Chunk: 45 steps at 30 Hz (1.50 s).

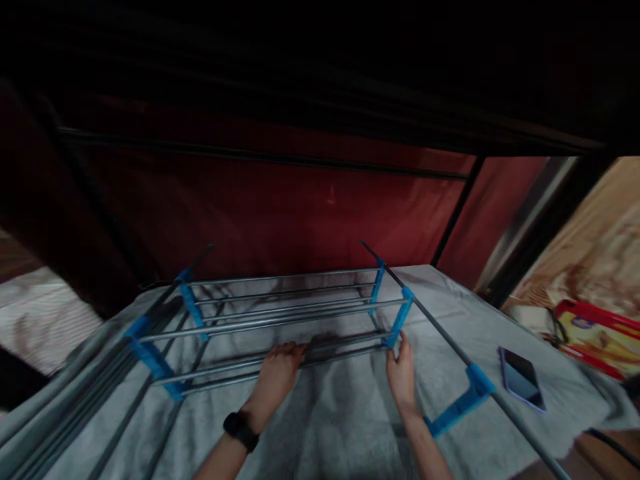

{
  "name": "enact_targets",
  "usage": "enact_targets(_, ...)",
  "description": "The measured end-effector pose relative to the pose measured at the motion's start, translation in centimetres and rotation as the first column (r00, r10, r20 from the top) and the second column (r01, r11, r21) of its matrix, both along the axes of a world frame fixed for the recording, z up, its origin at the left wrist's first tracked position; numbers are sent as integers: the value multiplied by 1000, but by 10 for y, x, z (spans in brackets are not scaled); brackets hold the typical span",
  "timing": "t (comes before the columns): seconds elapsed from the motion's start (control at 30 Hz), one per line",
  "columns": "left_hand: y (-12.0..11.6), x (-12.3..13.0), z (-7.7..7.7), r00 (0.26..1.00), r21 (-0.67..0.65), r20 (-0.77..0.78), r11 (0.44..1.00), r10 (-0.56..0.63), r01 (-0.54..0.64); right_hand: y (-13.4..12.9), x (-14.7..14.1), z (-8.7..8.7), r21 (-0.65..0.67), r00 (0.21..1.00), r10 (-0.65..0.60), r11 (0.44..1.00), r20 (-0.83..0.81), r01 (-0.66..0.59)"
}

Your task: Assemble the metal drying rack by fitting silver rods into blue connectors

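Note:
A rack frame of grey metal rods and blue plastic connectors lies on a pale cloth. My left hand, with a dark watch on its wrist, is closed over the lower front rods near their middle. Its fingertips are partly hidden behind the rods. My right hand holds the lower end of the right front blue connector, where the rods meet it. Another blue connector joins the rods at the left front. A further blue connector sits on the long right-hand rod, nearer to me.
Several loose grey rods lie at the left. A phone rests on the cloth at the right, near a red and yellow package. Behind stands a red panel with dark bars; a dark surface hangs overhead.

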<state>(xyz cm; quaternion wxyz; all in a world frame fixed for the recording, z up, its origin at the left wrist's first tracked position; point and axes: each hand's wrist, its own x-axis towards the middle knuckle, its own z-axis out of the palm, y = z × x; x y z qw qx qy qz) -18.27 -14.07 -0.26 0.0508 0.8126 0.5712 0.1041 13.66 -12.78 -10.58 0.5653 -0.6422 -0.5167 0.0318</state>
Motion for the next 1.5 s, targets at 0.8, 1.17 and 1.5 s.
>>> enact_targets(0.8, -61, -144, -48, -30, -122, 955, 299, 296, -946, 26, -63, 17, -235, 514, 576, 779, 636, -582)
enact_targets(1.17, -7, -177, -32, -456, -469, 868, 622, 195, -627, 33, -55, 5, -238, 517, 576, 780, 633, -579)
enact_targets(1.5, -7, -177, -36, -375, -422, 904, 567, 205, -708, -10, -191, 62, -321, 446, 728, 651, 521, -688)
